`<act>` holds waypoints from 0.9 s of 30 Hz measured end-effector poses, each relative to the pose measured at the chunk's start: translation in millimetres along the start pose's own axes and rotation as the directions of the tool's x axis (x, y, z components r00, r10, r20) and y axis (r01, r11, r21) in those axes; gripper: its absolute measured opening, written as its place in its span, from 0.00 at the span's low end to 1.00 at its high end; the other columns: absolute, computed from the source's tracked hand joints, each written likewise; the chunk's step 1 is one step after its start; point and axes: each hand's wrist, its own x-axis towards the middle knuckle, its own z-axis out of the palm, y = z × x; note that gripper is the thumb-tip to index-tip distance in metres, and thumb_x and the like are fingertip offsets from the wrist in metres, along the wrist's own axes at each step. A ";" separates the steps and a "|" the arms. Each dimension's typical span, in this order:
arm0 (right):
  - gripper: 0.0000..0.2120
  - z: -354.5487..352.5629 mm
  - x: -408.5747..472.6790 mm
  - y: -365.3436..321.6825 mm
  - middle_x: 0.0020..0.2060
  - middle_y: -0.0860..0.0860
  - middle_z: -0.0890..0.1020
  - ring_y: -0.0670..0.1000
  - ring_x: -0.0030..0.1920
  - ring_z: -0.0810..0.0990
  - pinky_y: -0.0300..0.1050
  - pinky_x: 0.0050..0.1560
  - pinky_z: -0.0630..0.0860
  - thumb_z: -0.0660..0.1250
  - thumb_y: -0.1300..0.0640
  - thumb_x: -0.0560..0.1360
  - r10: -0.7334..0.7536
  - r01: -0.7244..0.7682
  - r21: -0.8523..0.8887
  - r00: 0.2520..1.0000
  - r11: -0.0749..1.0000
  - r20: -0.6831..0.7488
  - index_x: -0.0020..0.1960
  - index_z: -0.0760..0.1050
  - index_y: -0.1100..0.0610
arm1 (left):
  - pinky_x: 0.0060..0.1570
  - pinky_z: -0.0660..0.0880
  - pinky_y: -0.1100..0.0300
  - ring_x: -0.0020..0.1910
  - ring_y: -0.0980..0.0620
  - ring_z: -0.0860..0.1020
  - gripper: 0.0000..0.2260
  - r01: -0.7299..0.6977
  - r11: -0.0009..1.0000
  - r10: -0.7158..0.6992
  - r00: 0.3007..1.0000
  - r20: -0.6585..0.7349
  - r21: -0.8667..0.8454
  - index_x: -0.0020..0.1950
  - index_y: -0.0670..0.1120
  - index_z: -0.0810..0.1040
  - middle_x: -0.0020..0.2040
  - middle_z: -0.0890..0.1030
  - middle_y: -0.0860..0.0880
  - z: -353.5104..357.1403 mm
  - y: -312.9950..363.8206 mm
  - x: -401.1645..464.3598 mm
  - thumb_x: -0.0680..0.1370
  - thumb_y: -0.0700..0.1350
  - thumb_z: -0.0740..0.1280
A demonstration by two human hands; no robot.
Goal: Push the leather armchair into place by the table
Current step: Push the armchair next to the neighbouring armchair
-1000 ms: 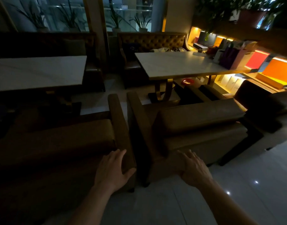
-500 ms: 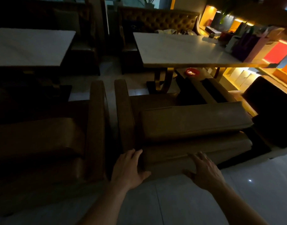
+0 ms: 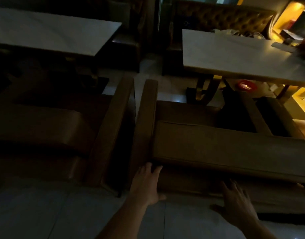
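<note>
head view: leather armchair (image 3: 217, 149) fills the centre and right of the frame, seen from behind its backrest, its front pointed at the pale table (image 3: 234, 54) in the upper right. its seat front appears to sit near the table's gold base (image 3: 203, 90), though the dim light keeps me from telling whether they touch. left hand (image 3: 146, 183) lies at the lower centre, fingers straight and spread, pressed flat on the chair's back corner where the left armrest meets the backrest. right hand (image 3: 238, 199) sits at the lower right, fingers also straight and fanned out, palm against the lower back panel; neither hand curls round anything

a second armchair (image 3: 65, 131) stands just beside at the left, a narrow gap between the two armrests, and another table (image 3: 50, 33) shows in the upper left. a red object (image 3: 246, 86) glows under the right table

judging by position, the push looks well along: the chair is close to the table and roughly level with its neighbour. what seems left is a final nudge forward and perhaps squaring it up

against the earlier frames, the left hand has gone from the neighbour's armrest to this chair, the right hand has dropped lower on the back, and the table looms nearer and higher in the frame
</note>
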 end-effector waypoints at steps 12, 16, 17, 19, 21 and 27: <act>0.42 7.4 28.9 -13.8 0.68 0.57 0.65 0.61 0.69 0.66 0.59 0.66 0.70 0.72 0.35 0.66 0.056 -0.057 -0.026 0.997 0.998 -0.050 0.74 0.57 0.41 | 0.69 0.66 0.47 0.72 0.44 0.60 0.51 -0.019 1.000 0.019 0.996 -0.093 0.000 0.78 0.53 0.54 0.75 0.58 0.46 19.7 -1.9 20.8 0.64 0.57 0.80; 0.39 8.6 27.5 -13.6 0.66 0.56 0.68 0.61 0.69 0.65 0.62 0.65 0.71 0.76 0.40 0.65 0.028 -0.029 -0.020 0.998 0.999 -0.056 0.72 0.63 0.43 | 0.68 0.67 0.48 0.72 0.45 0.60 0.47 -0.029 1.000 0.028 0.993 -0.111 -0.007 0.76 0.50 0.60 0.73 0.61 0.47 14.2 0.3 21.4 0.63 0.53 0.81; 0.38 9.5 27.1 -13.9 0.66 0.56 0.67 0.61 0.69 0.65 0.62 0.65 0.71 0.75 0.40 0.66 0.024 -0.025 -0.019 0.998 0.999 -0.061 0.71 0.64 0.43 | 0.68 0.67 0.48 0.72 0.46 0.60 0.46 -0.028 1.000 0.026 0.993 -0.118 -0.012 0.75 0.50 0.61 0.73 0.62 0.48 13.6 0.9 21.5 0.63 0.52 0.81; 0.36 10.7 26.3 -13.2 0.65 0.55 0.68 0.60 0.69 0.65 0.61 0.65 0.71 0.75 0.40 0.67 0.022 -0.024 -0.022 0.997 0.999 -0.074 0.70 0.66 0.43 | 0.67 0.68 0.49 0.70 0.46 0.62 0.43 -0.032 0.999 0.030 0.991 -0.133 -0.013 0.73 0.49 0.63 0.71 0.64 0.48 14.3 1.6 22.5 0.63 0.52 0.81; 0.34 12.3 25.1 -11.2 0.64 0.55 0.68 0.60 0.69 0.66 0.61 0.65 0.70 0.74 0.39 0.67 0.018 -0.020 -0.032 0.997 0.999 -0.079 0.70 0.67 0.43 | 0.66 0.68 0.49 0.69 0.46 0.63 0.42 -0.033 0.999 0.031 0.989 -0.142 -0.010 0.72 0.49 0.65 0.70 0.65 0.48 14.0 2.4 21.4 0.63 0.52 0.81; 0.32 14.9 11.9 -8.4 0.66 0.54 0.68 0.58 0.70 0.64 0.59 0.67 0.69 0.72 0.40 0.70 -0.012 0.011 -0.027 0.997 1.000 -0.072 0.71 0.66 0.43 | 0.65 0.69 0.50 0.68 0.48 0.63 0.40 -0.030 0.999 0.025 0.989 -0.146 -0.029 0.71 0.50 0.65 0.69 0.66 0.49 18.1 5.1 2.9 0.64 0.53 0.80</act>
